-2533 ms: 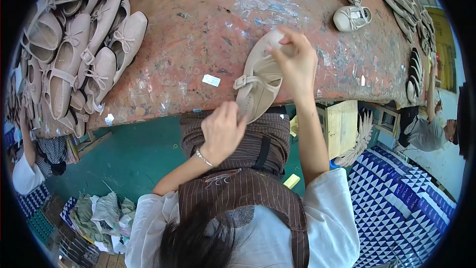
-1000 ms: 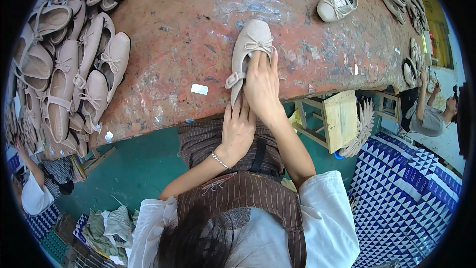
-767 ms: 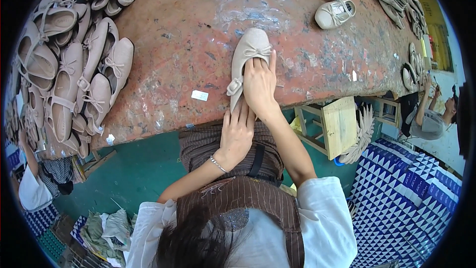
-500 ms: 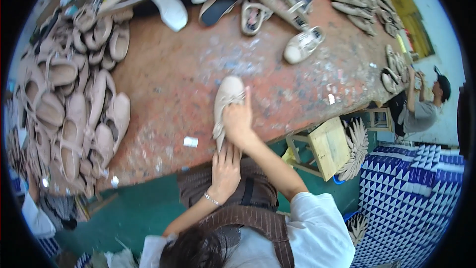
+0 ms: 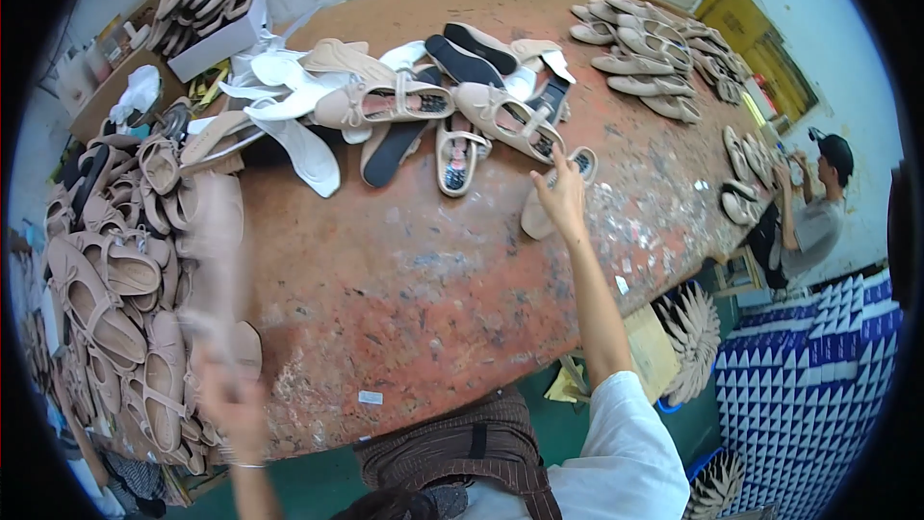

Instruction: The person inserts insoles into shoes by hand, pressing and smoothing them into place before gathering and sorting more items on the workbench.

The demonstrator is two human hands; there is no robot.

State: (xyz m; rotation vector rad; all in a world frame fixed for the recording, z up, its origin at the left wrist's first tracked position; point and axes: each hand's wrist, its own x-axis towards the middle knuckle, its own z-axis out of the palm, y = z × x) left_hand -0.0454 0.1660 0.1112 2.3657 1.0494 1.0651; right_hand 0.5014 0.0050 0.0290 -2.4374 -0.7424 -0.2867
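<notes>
At the left, my left hand (image 5: pixel 234 409) is smeared by motion, gripping the heel end of a beige shoe (image 5: pixel 219 250), also blurred, beside the heap of beige strap shoes (image 5: pixel 120 265). My right hand (image 5: pixel 563 197) is stretched far out over the table, fingers apart, above a lone beige shoe (image 5: pixel 537 217) that it partly covers. Whether the fingertips touch that shoe, I cannot tell. Just beyond lie more beige strap shoes (image 5: pixel 380 106), with a smaller upright one (image 5: pixel 456 162) among them.
White insole-shaped pieces (image 5: pixel 308 159) and dark soles lie at the back of the worn red table (image 5: pixel 404 327). Rows of beige shoes (image 5: pixel 645 58) stand far right, near a seated person (image 5: pixel 818 212). A wooden stool (image 5: pixel 650 351) and stacked blue-and-white boxes (image 5: pixel 808 385) are below right.
Both hands held one shoe at the table's middle. The left hand has carried it left to the heap; the right has let go and reached forward to another shoe. The view has shifted toward the back.
</notes>
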